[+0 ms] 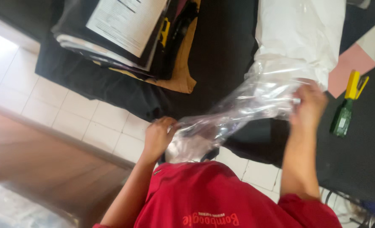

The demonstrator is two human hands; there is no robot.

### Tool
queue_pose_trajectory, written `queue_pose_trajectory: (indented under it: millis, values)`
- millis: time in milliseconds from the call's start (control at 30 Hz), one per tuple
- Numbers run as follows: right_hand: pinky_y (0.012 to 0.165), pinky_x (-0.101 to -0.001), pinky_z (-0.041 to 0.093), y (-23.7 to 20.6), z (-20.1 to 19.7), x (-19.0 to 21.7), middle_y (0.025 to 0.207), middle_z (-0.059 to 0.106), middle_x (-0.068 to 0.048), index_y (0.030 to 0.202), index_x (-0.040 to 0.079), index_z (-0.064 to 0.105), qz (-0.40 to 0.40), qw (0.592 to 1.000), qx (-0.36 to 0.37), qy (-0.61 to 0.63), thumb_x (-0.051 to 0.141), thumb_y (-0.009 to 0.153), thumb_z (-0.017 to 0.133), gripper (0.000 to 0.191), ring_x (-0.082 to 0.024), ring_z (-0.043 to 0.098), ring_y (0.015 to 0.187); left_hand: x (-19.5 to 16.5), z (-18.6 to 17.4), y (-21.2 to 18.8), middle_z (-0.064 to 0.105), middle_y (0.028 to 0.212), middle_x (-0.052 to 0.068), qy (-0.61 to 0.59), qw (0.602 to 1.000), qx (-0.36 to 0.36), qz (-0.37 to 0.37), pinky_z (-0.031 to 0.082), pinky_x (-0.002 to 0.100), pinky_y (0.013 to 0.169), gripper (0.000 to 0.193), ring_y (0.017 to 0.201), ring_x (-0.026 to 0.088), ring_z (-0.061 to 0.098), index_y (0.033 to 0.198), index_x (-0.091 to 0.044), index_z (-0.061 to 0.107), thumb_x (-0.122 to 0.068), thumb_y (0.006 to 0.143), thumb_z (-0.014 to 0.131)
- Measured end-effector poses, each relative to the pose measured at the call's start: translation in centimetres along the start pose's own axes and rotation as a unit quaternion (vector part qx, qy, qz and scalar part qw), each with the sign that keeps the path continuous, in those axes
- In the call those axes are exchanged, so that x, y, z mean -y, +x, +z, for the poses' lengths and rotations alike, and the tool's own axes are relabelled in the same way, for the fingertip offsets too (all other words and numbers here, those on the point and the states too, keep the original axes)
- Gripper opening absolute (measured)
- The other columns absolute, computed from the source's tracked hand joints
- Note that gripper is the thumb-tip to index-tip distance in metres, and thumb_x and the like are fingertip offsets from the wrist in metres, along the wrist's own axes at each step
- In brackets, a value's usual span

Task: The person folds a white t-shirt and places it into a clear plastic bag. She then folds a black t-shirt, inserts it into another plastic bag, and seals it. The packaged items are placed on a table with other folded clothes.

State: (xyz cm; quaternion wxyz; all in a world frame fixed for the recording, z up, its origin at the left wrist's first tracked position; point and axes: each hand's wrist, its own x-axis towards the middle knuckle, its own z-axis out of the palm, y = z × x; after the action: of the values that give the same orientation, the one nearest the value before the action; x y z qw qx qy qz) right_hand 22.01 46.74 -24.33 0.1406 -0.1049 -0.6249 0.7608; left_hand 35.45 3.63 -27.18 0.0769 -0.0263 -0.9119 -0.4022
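crinkly clear plastic bag [242, 109], stretched between left hand [158, 137] and right hand [308, 105], both pinching its edges, looks light, limp and slippery, best gripped at the rim.

A glossy, crinkled clear plastic bag [242, 109] lies over matt black cloth [221, 50], beside seemingly smooth white paper [124, 21].

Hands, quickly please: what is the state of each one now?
Left hand: closed, gripping one end of the clear plastic bag.
Right hand: closed on the other end of the same bag.
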Motion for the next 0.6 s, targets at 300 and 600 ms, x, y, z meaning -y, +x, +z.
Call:
queue_pose_trajectory:
  millis: [300, 600]
  values:
    - [0.094, -0.0387, 0.047, -15.8, -4.0, 2.9, 0.132, 0.057, -0.018, 0.14, -0.007, 0.051, -0.201, 0.907, -0.174, -0.327, -0.004, 0.1, 0.069, 0.044, -0.025, 0.058, 0.113, 1.8, -6.5, 3.5, 0.072, 0.086, 0.014, -0.094, 0.981, 0.155, 0.07, 0.053, 0.041, 0.065, 0.015, 0.077, 0.034, 0.071, 0.096, -0.007, 0.072, -0.021, 0.091, 0.071]
    - [0.104, -0.0477, 0.044, -30.5, 8.5, 6.3, 0.118, 0.074, -0.016, 0.127, 0.002, 0.068, -0.175, 0.804, 0.062, -0.564, 0.019, 0.077, 0.082, 0.055, -0.034, 0.061, 0.112, -13.8, -2.6, 4.4, 0.072, 0.089, 0.011, -0.097, 0.81, 0.398, 0.419, 0.051, 0.048, 0.071, 0.022, 0.085, 0.036, 0.069, 0.098, -0.009, 0.066, -0.027, 0.089, 0.071]
